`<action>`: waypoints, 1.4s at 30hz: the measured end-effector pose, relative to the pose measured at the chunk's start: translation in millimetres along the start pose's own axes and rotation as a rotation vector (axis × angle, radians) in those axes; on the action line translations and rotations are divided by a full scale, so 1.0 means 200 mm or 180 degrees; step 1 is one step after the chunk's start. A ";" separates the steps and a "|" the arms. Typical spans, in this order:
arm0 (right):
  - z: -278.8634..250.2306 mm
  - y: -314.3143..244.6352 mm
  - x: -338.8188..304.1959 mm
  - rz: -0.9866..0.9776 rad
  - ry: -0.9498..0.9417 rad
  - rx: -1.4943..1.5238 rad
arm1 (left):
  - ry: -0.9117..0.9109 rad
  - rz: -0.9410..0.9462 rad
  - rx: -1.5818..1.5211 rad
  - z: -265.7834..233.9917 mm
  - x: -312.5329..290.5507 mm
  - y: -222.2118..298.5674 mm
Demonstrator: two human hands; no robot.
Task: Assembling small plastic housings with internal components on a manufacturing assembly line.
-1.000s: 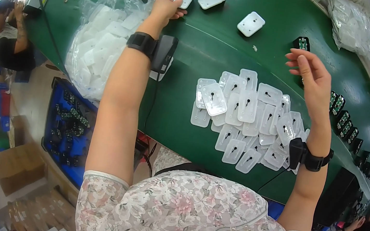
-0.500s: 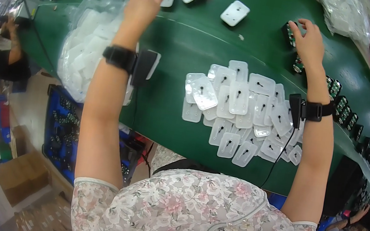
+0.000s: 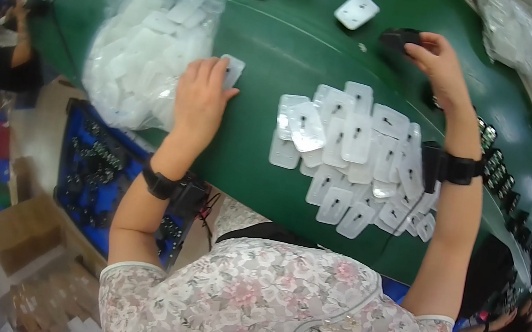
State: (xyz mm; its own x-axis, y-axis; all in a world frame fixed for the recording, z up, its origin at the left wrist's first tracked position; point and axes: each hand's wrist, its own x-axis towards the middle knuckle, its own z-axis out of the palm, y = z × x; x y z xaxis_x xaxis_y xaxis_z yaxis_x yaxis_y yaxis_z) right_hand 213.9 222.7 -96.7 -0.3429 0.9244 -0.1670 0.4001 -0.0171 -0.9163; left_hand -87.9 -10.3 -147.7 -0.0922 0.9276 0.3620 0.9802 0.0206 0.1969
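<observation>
My right hand (image 3: 440, 70) pinches a black plastic housing (image 3: 399, 41) between thumb and fingers, holding it over the far right of the green table. My left hand (image 3: 204, 96) is beside a bag of white covers, its fingers closed on the edge of a white plastic cover (image 3: 234, 71). The fingers hide part of that cover. Between my arms lies a loose pile of translucent covers (image 3: 356, 137), many with a small black part on them. Along the far edge sit several black housings with white tops, such as this assembled unit (image 3: 356, 11).
A clear plastic bag (image 3: 137, 53) full of white covers lies at the left. Black housings with green circuit boards (image 3: 495, 162) line the right side. Another plastic bag (image 3: 509, 34) is at the far right. A blue tray (image 3: 94, 162) stands below the table's left edge. Other people sit at both sides.
My left hand has come back from the far row of units to the cover beside the bag. My right hand has lifted a black housing and turned it, moving slightly left.
</observation>
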 end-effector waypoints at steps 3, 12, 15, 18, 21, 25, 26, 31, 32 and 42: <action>0.04 0.00 -0.08 0.0409 -0.0256 0.1442 | 0.0042 0.0200 -0.0633 0.05 0.04 -0.02; 0.17 -0.22 -0.26 0.0728 -0.1088 0.1897 | 0.0109 0.0720 -0.1711 0.17 0.24 0.09; 0.25 -0.25 -0.28 0.0388 -0.1404 0.2063 | 0.0117 0.0829 -0.1755 0.18 0.25 0.10; 0.36 -0.25 -0.27 0.0082 -0.1243 0.1094 | 0.0164 0.0757 -0.1814 0.16 0.23 0.09; 0.49 -0.21 -0.27 -0.0565 -0.0853 0.0009 | 0.0292 0.0573 -0.1791 0.13 0.19 0.08; 0.62 -0.23 -0.28 -0.1452 -0.0773 -0.1213 | 0.0364 0.0121 -0.1619 0.13 0.11 0.03; 0.65 -0.24 -0.28 -0.1744 -0.0648 -0.1523 | 0.0383 0.0030 -0.1696 0.13 0.11 0.03; 0.75 -0.23 -0.22 -0.2091 -0.0861 -0.1702 | 0.0455 0.0155 -0.2095 0.07 0.10 0.00; 0.76 -0.24 -0.21 -0.2089 -0.0886 -0.1702 | 0.0353 0.0245 -0.2091 0.07 0.09 -0.01; 0.79 -0.24 -0.17 -0.2009 -0.1256 -0.1991 | 0.0081 0.0366 -0.1538 0.13 0.05 -0.04</action>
State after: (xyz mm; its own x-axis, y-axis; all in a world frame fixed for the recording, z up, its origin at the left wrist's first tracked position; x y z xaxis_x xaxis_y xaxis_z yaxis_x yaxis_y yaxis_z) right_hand 73.1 132.1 -104.4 -0.8640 0.4980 0.0742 0.3854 0.7489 -0.5391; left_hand -91.9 8.3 -168.9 0.0016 0.9042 0.4272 0.7915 -0.2622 0.5521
